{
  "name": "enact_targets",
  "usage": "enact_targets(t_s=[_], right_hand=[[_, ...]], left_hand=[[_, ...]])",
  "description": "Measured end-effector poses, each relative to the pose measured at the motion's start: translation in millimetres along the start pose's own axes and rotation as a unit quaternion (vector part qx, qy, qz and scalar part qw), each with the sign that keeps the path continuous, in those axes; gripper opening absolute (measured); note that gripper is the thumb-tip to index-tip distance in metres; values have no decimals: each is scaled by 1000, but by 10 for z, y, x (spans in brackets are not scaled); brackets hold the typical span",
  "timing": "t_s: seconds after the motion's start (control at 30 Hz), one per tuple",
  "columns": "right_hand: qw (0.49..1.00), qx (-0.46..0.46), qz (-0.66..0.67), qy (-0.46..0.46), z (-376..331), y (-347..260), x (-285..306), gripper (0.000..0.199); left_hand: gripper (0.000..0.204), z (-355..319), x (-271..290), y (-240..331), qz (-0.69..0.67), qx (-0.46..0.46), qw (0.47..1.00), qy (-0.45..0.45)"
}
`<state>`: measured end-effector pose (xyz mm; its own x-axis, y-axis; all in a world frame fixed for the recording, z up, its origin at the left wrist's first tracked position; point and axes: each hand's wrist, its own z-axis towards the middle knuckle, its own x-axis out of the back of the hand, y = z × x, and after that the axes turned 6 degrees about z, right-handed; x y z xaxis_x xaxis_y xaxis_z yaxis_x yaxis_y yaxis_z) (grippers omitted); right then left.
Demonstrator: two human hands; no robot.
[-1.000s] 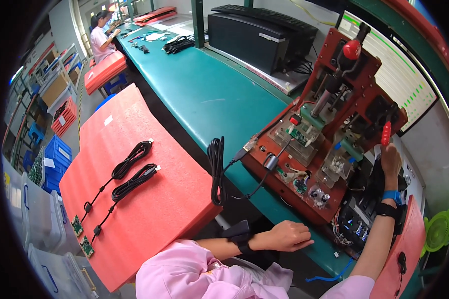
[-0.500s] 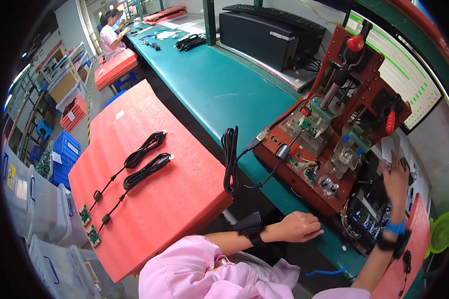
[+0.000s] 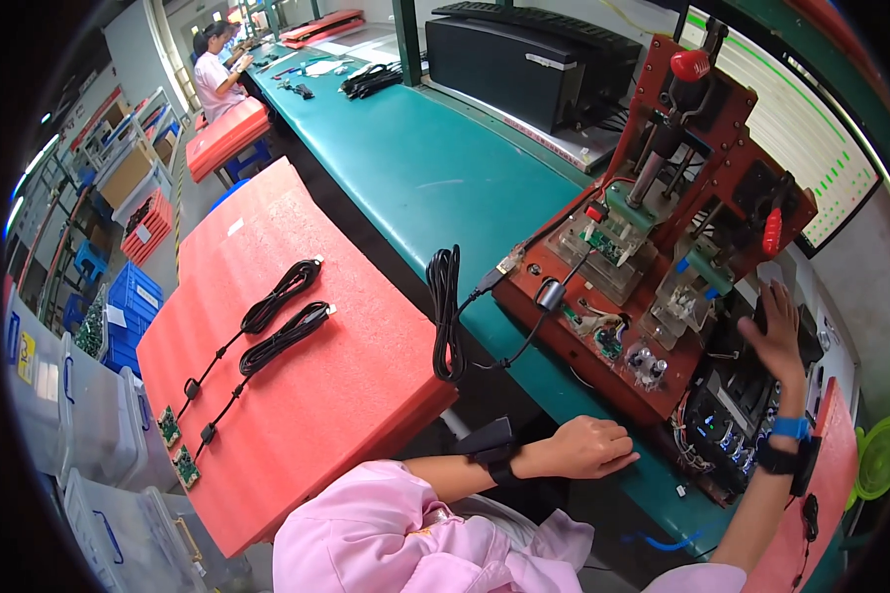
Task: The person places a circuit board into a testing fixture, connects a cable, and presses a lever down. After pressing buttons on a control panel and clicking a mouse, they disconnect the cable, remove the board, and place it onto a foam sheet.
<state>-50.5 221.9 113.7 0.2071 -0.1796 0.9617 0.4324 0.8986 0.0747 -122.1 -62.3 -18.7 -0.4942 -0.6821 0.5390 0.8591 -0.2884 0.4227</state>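
My left hand (image 3: 591,450), fingers curled into a loose fist with nothing showing in it, rests by the green bench's near edge. My right hand (image 3: 776,336) is stretched out, fingers apart, over dark equipment to the right of a red test fixture (image 3: 603,374). Clamped in the fixture's left station is a small green circuit board (image 3: 600,243). From it a black cable runs through a ferrite core (image 3: 550,294) to a coiled bundle (image 3: 446,314) hanging at the bench edge. The fixture has two lever clamps, with red handles (image 3: 690,65) (image 3: 772,231).
Left of me, a pink foam stack (image 3: 366,395) carries two coiled black cables (image 3: 285,336) with green boards (image 3: 185,466). An electronics unit with lit indicators (image 3: 727,425) sits right of the fixture. Behind are a black computer case (image 3: 504,74) and a screen (image 3: 801,119). Another person (image 3: 215,79) sits far off.
My right hand has spread its fingers and turned flatter, beside the fixture. My left hand stays closed in about the same place. The view has shifted slightly.
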Motion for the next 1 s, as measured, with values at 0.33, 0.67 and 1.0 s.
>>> enact_targets(t_s=[0.33, 0.67, 1.0], right_hand=[[959, -179, 210, 61, -20, 770, -5, 56], [988, -108, 89, 61, -1375, -801, 487, 74], [977, -152, 120, -87, 16, 83, 328, 79]], left_hand=[[29, -30, 36, 62, 21, 7, 1000, -12], [28, 25, 87, 9, -49, 12, 998, -39], [29, 94, 34, 23, -54, -2, 998, -29]])
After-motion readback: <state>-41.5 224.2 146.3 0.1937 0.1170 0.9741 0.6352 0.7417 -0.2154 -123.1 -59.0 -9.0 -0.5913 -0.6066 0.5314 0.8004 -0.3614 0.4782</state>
